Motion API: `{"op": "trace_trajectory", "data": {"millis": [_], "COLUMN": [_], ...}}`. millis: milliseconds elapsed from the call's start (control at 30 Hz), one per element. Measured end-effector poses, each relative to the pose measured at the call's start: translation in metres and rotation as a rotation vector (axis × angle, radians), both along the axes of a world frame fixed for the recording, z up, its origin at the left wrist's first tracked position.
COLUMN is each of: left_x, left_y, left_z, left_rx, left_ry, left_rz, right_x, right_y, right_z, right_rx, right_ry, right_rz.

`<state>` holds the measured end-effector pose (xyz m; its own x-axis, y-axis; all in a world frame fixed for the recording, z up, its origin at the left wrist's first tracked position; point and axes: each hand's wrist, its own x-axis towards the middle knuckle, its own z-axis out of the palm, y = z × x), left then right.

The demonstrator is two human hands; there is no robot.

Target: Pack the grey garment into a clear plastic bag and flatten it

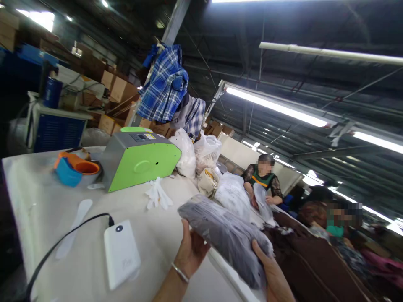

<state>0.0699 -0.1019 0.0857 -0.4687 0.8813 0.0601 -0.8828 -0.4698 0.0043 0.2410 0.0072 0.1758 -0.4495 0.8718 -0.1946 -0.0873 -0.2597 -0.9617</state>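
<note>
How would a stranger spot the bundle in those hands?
Find the pale table and its green-sided grey machine. Right of that and nearer the camera, the left hand and right hand hold a long bundle. Dark grey under clear plastic, it stands apart from the whiter bags behind.

Dark metal roof (292, 25), lit tube lights (277, 105), grey post (176, 22), stacked cardboard boxes (121, 89), pale table (163, 239)

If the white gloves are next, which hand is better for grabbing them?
Probably the left hand: though both hold the bagged bundle, it's nearer the gloves than the right hand.
</note>
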Motion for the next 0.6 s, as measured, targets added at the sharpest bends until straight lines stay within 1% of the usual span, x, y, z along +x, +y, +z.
{"op": "trace_trajectory", "data": {"millis": [33,100,167,233,300,367,433,500,600], "left_x": [0.013,0.038,0.059,0.072,0.077,0.077,0.075,0.072,0.068], "left_y": [-0.013,-0.038,-0.060,-0.076,-0.088,-0.097,-0.104,-0.107,-0.105], "left_z": [0.004,0.010,0.015,0.022,0.030,0.038,0.045,0.048,0.044], "left_rx": [0.036,0.070,0.014,-0.083,-0.146,-0.164,-0.169,-0.195,-0.284], "left_ry": [0.047,0.141,0.216,0.254,0.279,0.315,0.352,0.363,0.316], "left_rz": [-0.027,-0.032,0.023,0.100,0.166,0.220,0.251,0.245,0.192], "right_x": [0.020,0.051,0.072,0.082,0.084,0.083,0.083,0.085,0.095], "right_y": [-0.009,-0.026,-0.044,-0.058,-0.067,-0.071,-0.072,-0.072,-0.070], "right_z": [0.002,0.003,0.000,-0.008,-0.020,-0.036,-0.053,-0.070,-0.088], "right_rx": [-0.011,0.032,0.081,0.113,0.110,0.079,0.034,-0.013,-0.059], "right_ry": [-0.008,-0.012,-0.016,-0.005,0.018,0.032,0.016,-0.007,0.011], "right_rz": [-0.004,-0.020,-0.040,-0.035,0.003,0.047,0.061,0.059,0.083]}}
